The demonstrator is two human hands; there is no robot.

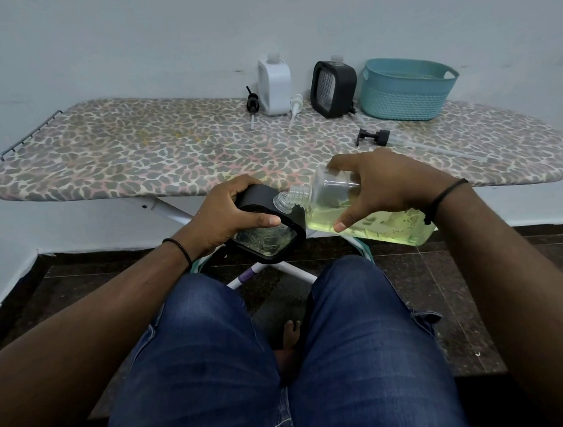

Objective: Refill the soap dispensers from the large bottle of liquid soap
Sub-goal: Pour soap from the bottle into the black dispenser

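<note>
The left hand (230, 214) grips a black-framed square clear soap dispenser (268, 230), tilted. The right hand (379, 188) grips the large clear bottle of yellow-green liquid soap (370, 218), laid sideways, its threaded neck touching the dispenser's opening, in front of the leopard-print surface (164, 155).

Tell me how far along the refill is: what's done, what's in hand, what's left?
Done: all three pumps are off; one black pump lies on the board.
In hand: the left hand holds a black dispenser; the right hand tips the soap bottle mouth to mouth with it. No stream is visible.
Left: the white dispenser and second black dispenser stand open; their levels can't be seen.
</note>
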